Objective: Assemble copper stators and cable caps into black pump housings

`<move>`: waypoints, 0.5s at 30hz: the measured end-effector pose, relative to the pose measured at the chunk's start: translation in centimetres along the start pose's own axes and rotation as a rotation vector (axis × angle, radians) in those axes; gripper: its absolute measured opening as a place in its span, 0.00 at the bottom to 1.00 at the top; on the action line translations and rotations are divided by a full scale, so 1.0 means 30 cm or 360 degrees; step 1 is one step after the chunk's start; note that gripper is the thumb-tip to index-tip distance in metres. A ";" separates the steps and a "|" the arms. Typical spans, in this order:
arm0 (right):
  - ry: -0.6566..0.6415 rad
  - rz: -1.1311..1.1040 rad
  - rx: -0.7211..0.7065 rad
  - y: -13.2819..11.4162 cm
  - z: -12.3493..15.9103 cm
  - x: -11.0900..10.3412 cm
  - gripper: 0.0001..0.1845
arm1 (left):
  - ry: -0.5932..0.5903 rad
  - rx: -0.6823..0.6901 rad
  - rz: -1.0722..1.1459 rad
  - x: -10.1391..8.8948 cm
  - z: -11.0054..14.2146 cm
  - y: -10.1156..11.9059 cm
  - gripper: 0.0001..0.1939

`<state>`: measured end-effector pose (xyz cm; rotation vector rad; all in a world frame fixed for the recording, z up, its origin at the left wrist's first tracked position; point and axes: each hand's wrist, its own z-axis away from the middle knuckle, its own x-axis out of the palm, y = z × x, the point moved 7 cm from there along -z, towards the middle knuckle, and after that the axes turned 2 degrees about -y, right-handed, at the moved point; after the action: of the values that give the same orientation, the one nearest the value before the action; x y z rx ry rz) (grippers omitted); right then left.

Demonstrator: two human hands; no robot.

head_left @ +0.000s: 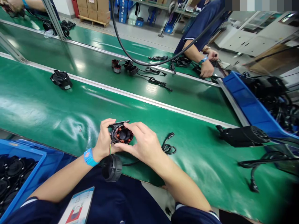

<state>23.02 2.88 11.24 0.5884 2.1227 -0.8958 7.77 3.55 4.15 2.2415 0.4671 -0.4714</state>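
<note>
Both of my hands hold one motor stator, a ring with copper windings and a dark hollow centre, seated against a black housing part. My left hand wraps round its left side, a blue band on that wrist. From the right, my right hand grips the stator's rim between thumb and fingers. A round black plastic cap hangs below my left hand beside thin coloured wires. A black power cord with a plug lies coiled on the green table right of my hands.
A black motor housing stands on the green mat at left. Another black motor unit lies at right. Blue bins flank me. Stators and cords sit on the middle belt. A co-worker's hands work opposite.
</note>
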 end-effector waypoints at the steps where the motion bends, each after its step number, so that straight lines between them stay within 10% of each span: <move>1: -0.0016 0.0078 0.0030 -0.006 0.001 -0.005 0.35 | 0.0008 0.0016 0.0003 0.000 -0.001 0.004 0.42; 8: -0.0367 0.0074 -0.0010 -0.027 -0.016 0.011 0.35 | 0.0001 0.0052 -0.0095 0.006 0.000 0.014 0.54; 15: -0.0265 0.0153 -0.0046 0.001 0.035 0.033 0.48 | 0.0040 -0.0025 -0.0039 -0.010 -0.013 0.006 0.54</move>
<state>22.92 2.25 9.96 0.5758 1.9387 -0.8300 7.67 3.68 4.64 2.2309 0.5103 -0.4510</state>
